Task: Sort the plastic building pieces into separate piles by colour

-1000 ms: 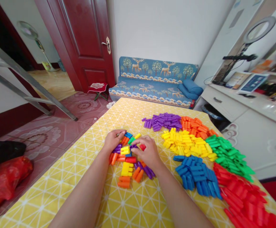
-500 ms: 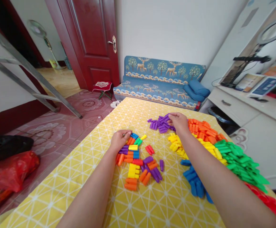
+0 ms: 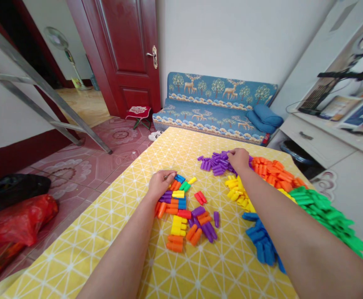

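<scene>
A flat cluster of joined coloured blocks [image 3: 181,211] lies on the yellow tablecloth [image 3: 112,232]. My left hand [image 3: 161,182] rests on the cluster's far left edge, fingers curled over the blocks. My right hand [image 3: 239,160] reaches far across to the purple block pile [image 3: 215,162], fingers bent down onto it; what they hold is hidden. Sorted piles lie at the right: orange [image 3: 271,172], yellow [image 3: 239,193], green [image 3: 321,207] and blue [image 3: 260,243], partly covered by my right forearm.
A blue patterned sofa [image 3: 218,106] stands beyond the table's far edge. A red door [image 3: 128,54] and a small red stool [image 3: 137,114] are at the back left. A white cabinet [image 3: 334,153] runs along the right. A metal ladder [image 3: 38,95] leans at the left.
My right hand left the mixed cluster and went out to the purple pile, where it now sits. My left hand has stayed on the cluster. The view shifted slightly.
</scene>
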Available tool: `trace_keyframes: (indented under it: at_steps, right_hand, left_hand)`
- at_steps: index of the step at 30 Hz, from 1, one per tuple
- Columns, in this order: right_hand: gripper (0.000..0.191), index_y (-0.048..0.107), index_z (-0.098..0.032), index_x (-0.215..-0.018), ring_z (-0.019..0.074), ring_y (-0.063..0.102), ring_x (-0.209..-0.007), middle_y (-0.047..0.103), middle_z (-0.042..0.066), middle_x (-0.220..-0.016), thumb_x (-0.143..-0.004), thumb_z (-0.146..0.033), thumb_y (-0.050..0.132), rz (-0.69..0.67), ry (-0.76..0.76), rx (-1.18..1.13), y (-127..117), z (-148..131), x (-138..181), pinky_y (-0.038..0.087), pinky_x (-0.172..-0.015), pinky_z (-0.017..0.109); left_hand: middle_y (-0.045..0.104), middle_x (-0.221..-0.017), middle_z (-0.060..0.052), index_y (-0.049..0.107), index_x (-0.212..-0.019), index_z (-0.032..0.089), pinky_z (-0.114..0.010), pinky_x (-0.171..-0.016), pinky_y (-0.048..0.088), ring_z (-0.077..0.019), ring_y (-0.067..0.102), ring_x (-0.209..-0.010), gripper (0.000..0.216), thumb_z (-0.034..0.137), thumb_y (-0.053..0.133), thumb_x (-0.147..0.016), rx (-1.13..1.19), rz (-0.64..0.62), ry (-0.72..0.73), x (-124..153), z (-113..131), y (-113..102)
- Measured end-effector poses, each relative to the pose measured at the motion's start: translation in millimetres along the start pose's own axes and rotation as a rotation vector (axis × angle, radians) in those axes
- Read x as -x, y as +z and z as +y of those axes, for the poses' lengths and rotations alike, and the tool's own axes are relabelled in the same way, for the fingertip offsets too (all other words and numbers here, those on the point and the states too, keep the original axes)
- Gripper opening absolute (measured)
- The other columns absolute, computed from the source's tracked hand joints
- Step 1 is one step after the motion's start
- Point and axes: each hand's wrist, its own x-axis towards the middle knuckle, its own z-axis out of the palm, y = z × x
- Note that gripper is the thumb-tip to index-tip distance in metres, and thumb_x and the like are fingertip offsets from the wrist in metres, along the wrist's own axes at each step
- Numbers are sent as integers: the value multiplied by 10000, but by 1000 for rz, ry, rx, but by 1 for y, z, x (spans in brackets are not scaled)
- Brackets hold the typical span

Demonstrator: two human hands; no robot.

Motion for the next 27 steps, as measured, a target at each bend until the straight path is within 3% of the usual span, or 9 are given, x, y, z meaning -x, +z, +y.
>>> trace_keyframes:
  at_steps: [3, 6, 9, 11, 15, 17, 22, 27]
  right_hand:
    - [88, 620, -197, -685, 345, 592, -1076, 692, 137, -906, -743, -209, 555, 120, 26, 69, -1, -9, 11, 422, -912, 546]
    - [157, 662, -182, -766, 292, 645, -949, 703, 105, -845, -771, -237, 515, 118, 18, 72, 1, -23, 42, 489, -819, 446]
    - [184, 693, -197, -862, 231, 662, -853, 712, 62, -851, -770, -278, 555, -21, -52, 78, 2, -45, 94, 499, -747, 346]
    - [226, 690, -223, -955, 226, 658, -857, 707, 60, -922, -768, -307, 595, -182, -103, 212, -3, -60, 133, 478, -730, 328]
    - [314, 675, -223, -1006, 284, 656, -844, 695, 123, -938, -734, -380, 672, -396, -4, 611, -18, -78, 191, 431, -672, 346]
    - [293, 671, -201, -977, 293, 652, -860, 692, 139, -925, -735, -366, 677, -464, 12, 656, -19, -78, 203, 422, -673, 341]
    - [245, 650, -210, -989, 201, 635, -851, 688, 64, -932, -751, -167, 610, -460, -69, 287, 17, -79, 208, 427, -722, 283]
    - [203, 653, -213, -991, 178, 622, -843, 685, 35, -918, -810, -248, 569, -204, -41, -32, 58, -84, 213, 442, -760, 277]
  left_hand:
    - [736, -1030, -59, 750, -975, 241, -367, -878, 501, -256, 657, -992, 327, 453, 545, -834, -21, -2, 5, 0, 0, 0]
    - [735, -1035, -63, 747, -989, 233, -369, -872, 503, -259, 658, -990, 335, 448, 538, -839, -47, -4, 18, 0, 0, 0]
    - [738, -1024, -63, 743, -999, 229, -362, -868, 507, -254, 661, -983, 343, 451, 538, -837, -46, -9, 25, 0, -1, 0]
    - [738, -1027, -65, 740, -1009, 225, -357, -870, 507, -251, 661, -986, 353, 455, 532, -840, -56, -14, 25, 0, -1, 0]
    - [735, -1040, -67, 737, -1019, 221, -358, -874, 504, -252, 660, -989, 352, 444, 530, -841, -72, -22, 24, 1, 0, -1]
    - [736, -1035, -65, 738, -1018, 223, -359, -871, 504, -254, 661, -985, 345, 437, 538, -837, -74, -23, 23, 1, 1, -1]
    - [734, -1040, -66, 735, -1030, 216, -351, -878, 496, -249, 657, -990, 343, 426, 550, -831, -102, -35, 27, 2, 3, -3]
    - [734, -1041, -72, 734, -1029, 202, -335, -866, 492, -246, 658, -981, 382, 468, 556, -823, -31, -71, 25, 4, 5, -3]
